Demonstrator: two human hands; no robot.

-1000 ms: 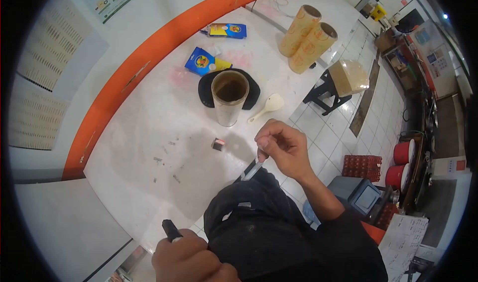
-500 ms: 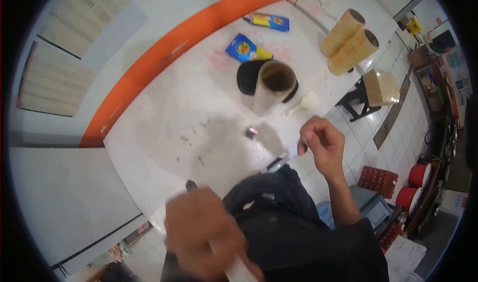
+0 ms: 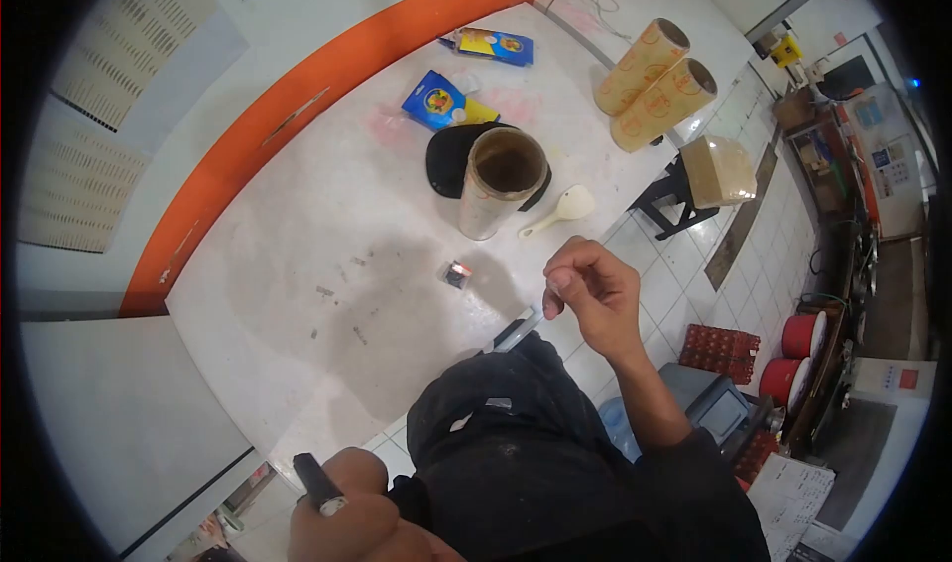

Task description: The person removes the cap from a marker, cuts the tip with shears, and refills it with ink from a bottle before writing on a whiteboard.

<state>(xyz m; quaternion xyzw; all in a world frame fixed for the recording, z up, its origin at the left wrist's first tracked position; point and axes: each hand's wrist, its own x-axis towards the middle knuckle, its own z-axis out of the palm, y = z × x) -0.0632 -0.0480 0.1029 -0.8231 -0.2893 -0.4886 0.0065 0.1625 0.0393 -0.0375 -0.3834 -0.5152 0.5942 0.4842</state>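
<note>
My left hand (image 3: 357, 507), at the bottom left, is closed round a dark, narrow object (image 3: 317, 481) whose end sticks out of the fist. Past the table's front edge, my right hand (image 3: 592, 294) has thumb and fingertips pinched together; whatever is between them is too small to tell. Just below those fingertips a pale grey, flat object (image 3: 520, 330) lies at the table edge. A small black and silver piece (image 3: 457, 274) rests on the white table (image 3: 268, 235). Behind it a cardboard tube (image 3: 491, 200) stands upright beside a black cap-like object (image 3: 448, 157).
A cream scoop (image 3: 563, 210) lies right of the tube. Blue-yellow packets (image 3: 436, 101) (image 3: 494, 46) lie farther back. Two wrapped rolls (image 3: 643, 66) (image 3: 666, 106) stand at the table's far right. A box (image 3: 718, 170) sits on a black stool (image 3: 666, 203) beyond the edge.
My left hand has moved down and left, still closed on the dark object. The table and its things appear shifted left as the view turned. My right hand keeps its pinch.
</note>
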